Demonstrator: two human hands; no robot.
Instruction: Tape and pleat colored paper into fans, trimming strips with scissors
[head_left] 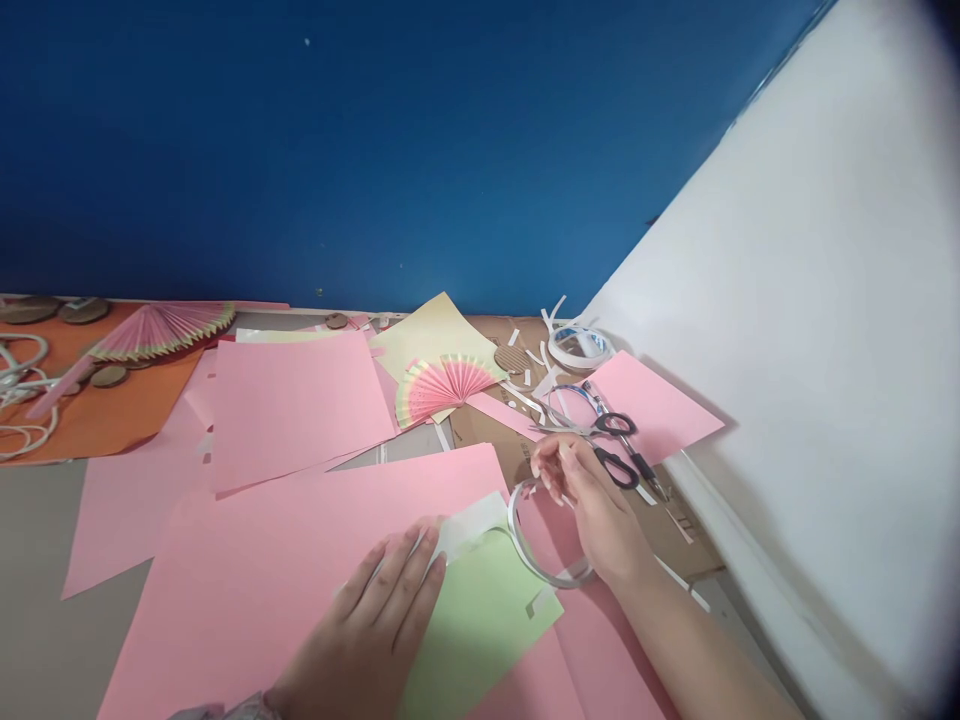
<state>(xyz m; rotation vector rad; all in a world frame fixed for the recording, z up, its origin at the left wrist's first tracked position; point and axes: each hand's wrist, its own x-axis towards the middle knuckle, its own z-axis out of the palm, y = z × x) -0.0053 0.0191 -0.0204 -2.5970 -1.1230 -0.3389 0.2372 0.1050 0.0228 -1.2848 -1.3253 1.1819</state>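
Note:
My left hand (379, 625) lies flat with fingers stretched out on a large pink sheet (262, 570), its fingertips touching the white strip (472, 525) at the top edge of a light green paper (480, 625). My right hand (592, 505) is closed around a roll of double-sided tape (536, 560) that stands on edge next to the green paper. Black-handled scissors (611, 440) lie just beyond my right hand.
More pink sheets (292, 405), a yellow sheet (431, 335) and a small folded paper fan (442, 385) lie behind. A larger pink fan (154, 330) rests on orange paper (90, 405) at left. Another tape roll (581, 345), paper scraps and cardboard sit near a white board (810, 350).

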